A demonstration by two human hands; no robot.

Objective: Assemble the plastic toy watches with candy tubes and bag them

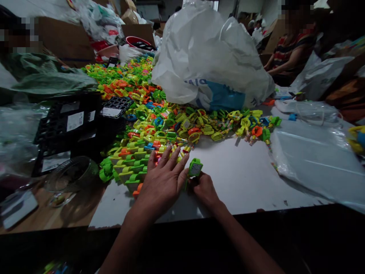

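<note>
My left hand (164, 179) lies with its fingers spread over the right part of neat rows of green, yellow and orange toy watches (132, 163). Its palm hides some of them. Just right of it, my right hand (203, 188) is closed, its fingertips at the lower end of a green toy watch (195, 167) with a square pale face, which stands upright. Behind both hands spreads a large loose heap of coloured toy pieces (142, 102); some near its front edge have clear, pink-tipped stems.
Behind the heap stands a big white plastic bag (205, 57). Clear plastic bags (313, 156) lie on the right, black trays (71, 121) and a clear round container (72, 175) on the left. A person in a striped top (293, 53) sits at the back right.
</note>
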